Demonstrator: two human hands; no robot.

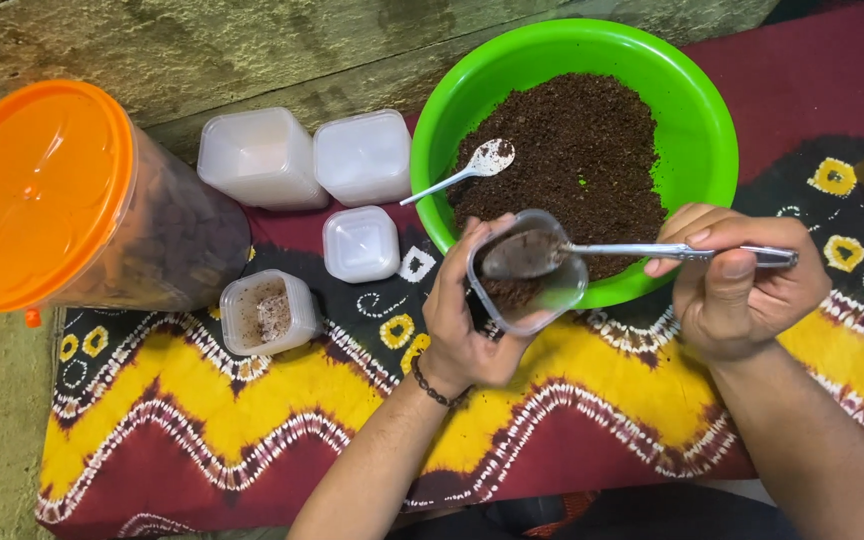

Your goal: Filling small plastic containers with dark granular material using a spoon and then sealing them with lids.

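Here the left hand [467, 335] sits at the centre of the frame, its fingers wrapped around a small clear cup [527, 272] tilted toward the green bowl [697, 110]. The right hand [742, 285], at centre right, pinches the handle of a metal spoon [592, 252] whose bowl end rests inside the cup, over a little dark brown crumb at the bottom. To do this well, I would judge that the cup is best kept over the green bowl's near rim, so stray crumbs fall back onto the dark mound [577, 165] and not onto the patterned cloth [252, 400]. A level spoon and a steady cup mouth would help too.

A second, white spoon [472, 168] leans on the bowl's left edge, close to the cup, and could be knocked. At upper left stand two lidded square tubs [307, 158], a smaller one [360, 243] below them, an open tub [267, 312] with pale residue, and a big orange-lidded jar [72, 200], all well apart from the hands.
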